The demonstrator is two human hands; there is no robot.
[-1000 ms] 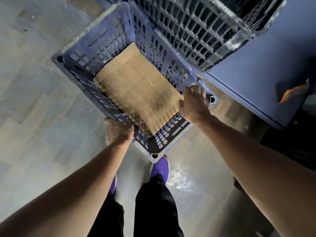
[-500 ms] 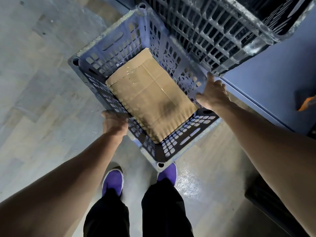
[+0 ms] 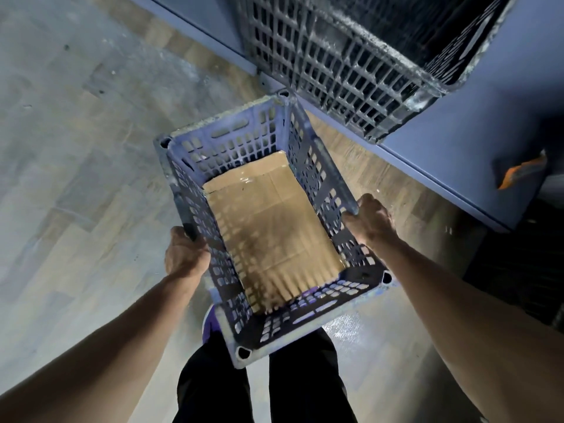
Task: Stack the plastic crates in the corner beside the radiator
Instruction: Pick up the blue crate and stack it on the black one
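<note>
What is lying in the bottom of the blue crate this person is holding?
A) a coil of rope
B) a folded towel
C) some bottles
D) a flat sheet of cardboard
D: a brown sheet of cardboard covers the floor of the blue crate, which the left hand and right hand grip by its side rims.

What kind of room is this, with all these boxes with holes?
Probably a storeroom or back room; that is a guess. A grey crate sits beside a blue wall panel, the left hand and right hand grip a blue crate lined with cardboard, and the floor is scuffed wood-look boards.
</note>
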